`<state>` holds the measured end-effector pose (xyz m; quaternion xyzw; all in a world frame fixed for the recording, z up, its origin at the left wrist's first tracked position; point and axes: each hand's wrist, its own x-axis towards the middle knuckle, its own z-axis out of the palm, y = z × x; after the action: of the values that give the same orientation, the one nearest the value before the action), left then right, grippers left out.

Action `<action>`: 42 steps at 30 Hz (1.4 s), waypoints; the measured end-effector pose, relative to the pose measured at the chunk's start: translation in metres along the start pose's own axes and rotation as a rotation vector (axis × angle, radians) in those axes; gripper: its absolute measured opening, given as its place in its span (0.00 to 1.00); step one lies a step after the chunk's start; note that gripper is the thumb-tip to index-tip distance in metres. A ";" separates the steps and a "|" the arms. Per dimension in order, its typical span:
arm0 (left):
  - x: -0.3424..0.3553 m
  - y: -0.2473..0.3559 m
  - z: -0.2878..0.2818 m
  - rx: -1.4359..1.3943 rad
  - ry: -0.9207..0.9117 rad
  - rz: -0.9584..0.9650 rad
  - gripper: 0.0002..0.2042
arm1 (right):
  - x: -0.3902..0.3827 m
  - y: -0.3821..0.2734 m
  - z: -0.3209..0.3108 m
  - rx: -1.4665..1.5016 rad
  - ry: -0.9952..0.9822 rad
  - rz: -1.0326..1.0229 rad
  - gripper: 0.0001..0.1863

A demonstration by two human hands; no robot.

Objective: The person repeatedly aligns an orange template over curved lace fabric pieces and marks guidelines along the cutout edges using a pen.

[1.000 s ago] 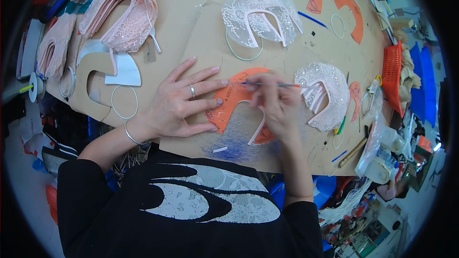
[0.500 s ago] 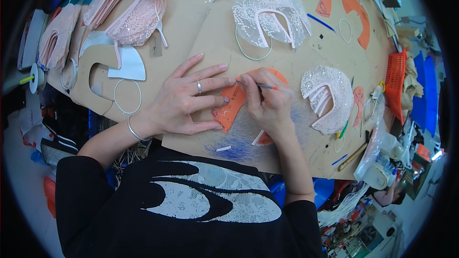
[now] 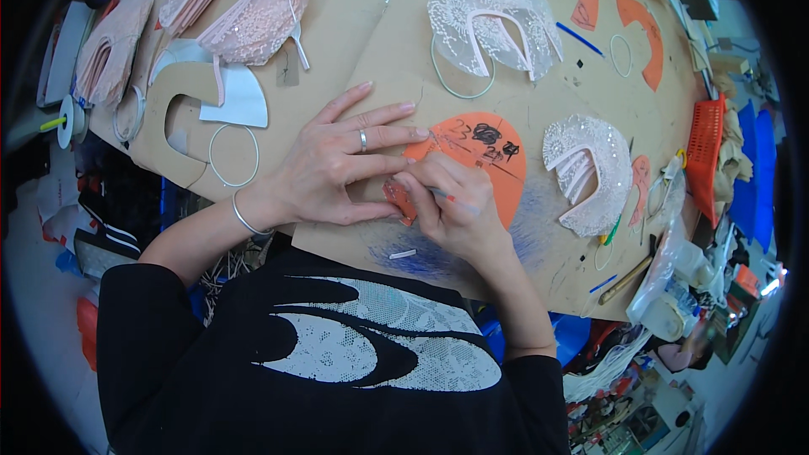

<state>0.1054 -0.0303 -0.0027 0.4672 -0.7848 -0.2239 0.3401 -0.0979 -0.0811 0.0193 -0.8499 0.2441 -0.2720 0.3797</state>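
Note:
A curved orange template with black markings lies on the work surface in front of me. My left hand is spread over its left side, fingers stretched out and pressing on its edge. My right hand is closed around a slim pen that has a reddish part. The pen's tip is hidden by the fingers, close to the template's lower left end. Right of the hands lies a pale pink sequined shoe upper. Beyond them is a whitish lace upper.
Banded stacks of pink lace uppers are at the far left, near a cardboard template. More orange templates and a blue pen lie at the far right. A red basket stands at the right edge.
My right hand has moved with the pen from the template's upper edge down to its lower left end, uncovering the marked upper part. My left hand stays spread on the left side.

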 end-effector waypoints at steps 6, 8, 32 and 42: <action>0.001 0.001 0.000 -0.020 0.002 0.001 0.20 | 0.000 -0.005 -0.002 -0.053 -0.013 0.052 0.05; 0.003 0.002 -0.002 -0.023 -0.004 0.006 0.19 | -0.001 -0.004 -0.006 -0.061 0.045 0.045 0.05; 0.149 -0.056 0.002 0.417 0.441 0.039 0.07 | -0.090 0.060 -0.168 -0.841 0.756 0.607 0.18; 0.041 0.025 0.015 -0.107 -0.009 0.025 0.36 | -0.072 0.002 -0.148 -0.103 1.155 0.491 0.09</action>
<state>0.0660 -0.0540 0.0171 0.4376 -0.7790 -0.2633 0.3637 -0.2464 -0.1135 0.0816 -0.5021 0.6105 -0.5801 0.1964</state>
